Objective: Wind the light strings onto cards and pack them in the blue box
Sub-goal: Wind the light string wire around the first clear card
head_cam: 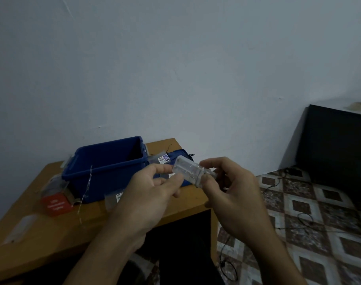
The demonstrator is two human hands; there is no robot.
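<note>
Clear plastic piece (186, 169) is held between both hands in front of the table edge. The right hand (235, 194) grips its right end, thumb on the near face and fingers curled behind. The left hand (150, 194) pinches its left end. Whether wire is wound on it is too blurred to tell. At ten o'clock from the hands, the blue box (105, 173) stands open on the wooden table (41, 233), a thin light string (89, 181) trailing down its front wall. A red carton (56, 204) lies at nine o'clock and a blue lid (178, 156) at twelve.
</note>
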